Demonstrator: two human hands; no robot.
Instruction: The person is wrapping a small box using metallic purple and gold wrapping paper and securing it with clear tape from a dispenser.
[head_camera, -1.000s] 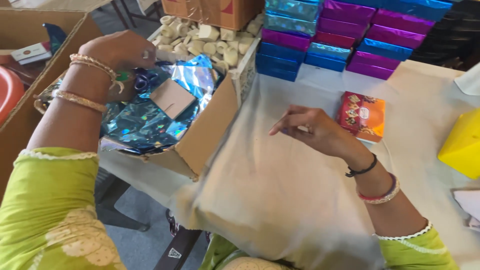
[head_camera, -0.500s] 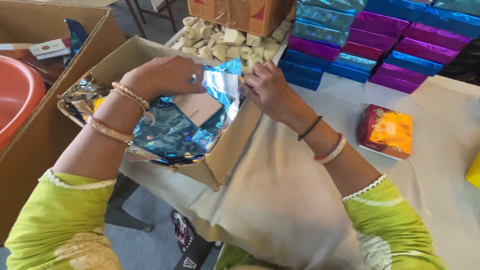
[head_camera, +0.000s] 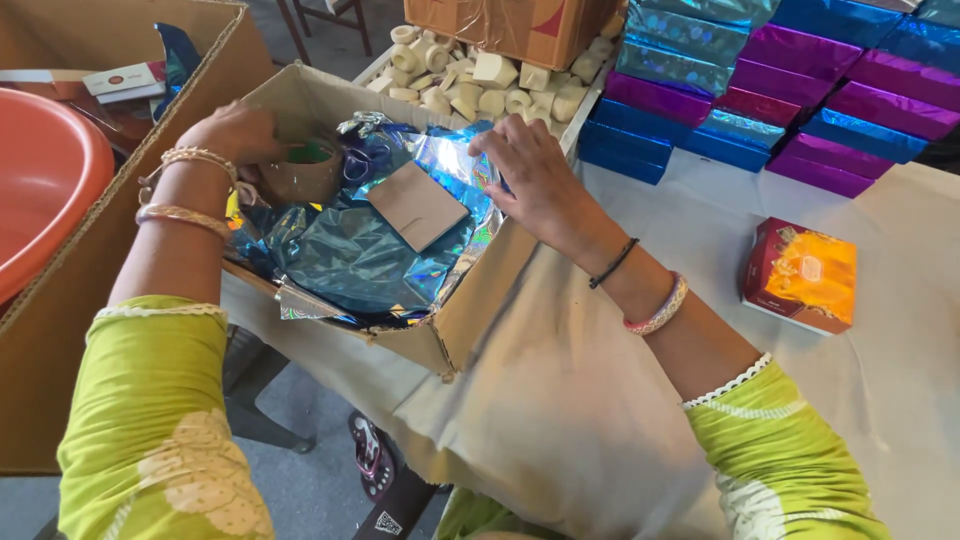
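Observation:
An open cardboard box (head_camera: 470, 320) hangs over the table's left edge, filled with shiny blue foil sheets (head_camera: 350, 250). A small brown cardboard piece (head_camera: 416, 205) lies on the foil. My left hand (head_camera: 235, 135) is inside the box at its far left, fingers on a brown tape roll (head_camera: 300, 175) with a green core. My right hand (head_camera: 530, 180) rests on the foil at the box's right wall, fingers spread and pinching a foil edge.
A red and orange packet (head_camera: 800, 275) lies on the cloth-covered table (head_camera: 620, 400). Stacked blue and purple foil boxes (head_camera: 780, 90) stand at the back. A tray of pale small blocks (head_camera: 490, 85), a big carton (head_camera: 60, 330) and an orange tub (head_camera: 40, 190) stand at left.
My right hand moved from the table by the red packet to the box and onto the foil. My left hand shifted from the foil's top toward the tape roll.

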